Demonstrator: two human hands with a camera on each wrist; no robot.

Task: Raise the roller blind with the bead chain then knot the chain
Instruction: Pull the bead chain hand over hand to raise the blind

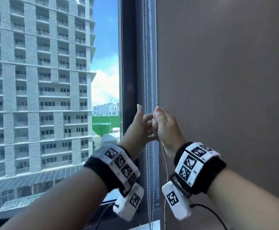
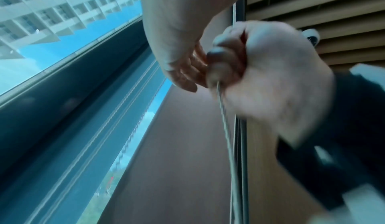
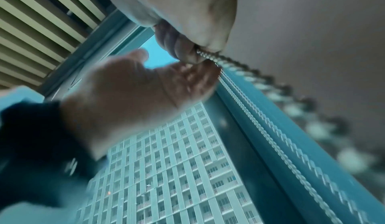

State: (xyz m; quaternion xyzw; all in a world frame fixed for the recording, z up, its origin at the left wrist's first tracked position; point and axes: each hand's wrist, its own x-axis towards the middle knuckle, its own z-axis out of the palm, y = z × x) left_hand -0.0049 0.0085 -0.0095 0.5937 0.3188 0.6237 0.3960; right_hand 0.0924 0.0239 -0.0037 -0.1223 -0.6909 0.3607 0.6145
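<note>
**Both hands at the bead chain beside the lowered blind**

The right hand was closed in a fist round one strand of the bead chain, thumb on top; the strand ran up from the fist along the edge of the roller blind and dropped below the wrist. The right wrist view showed the beads pinched between curled fingers and palm. The left hand was just beside it, thumb up, fingers loosely curled toward the right fist; whether they held a strand could not be told, motion blur. In the left wrist view those fingers looked relaxed and spread, holding nothing plain. The other chain strands hung against the dark window frame. The blind covered the right pane. A tall apartment block showed through the left glass. Both wrists wore marker bands.
</note>
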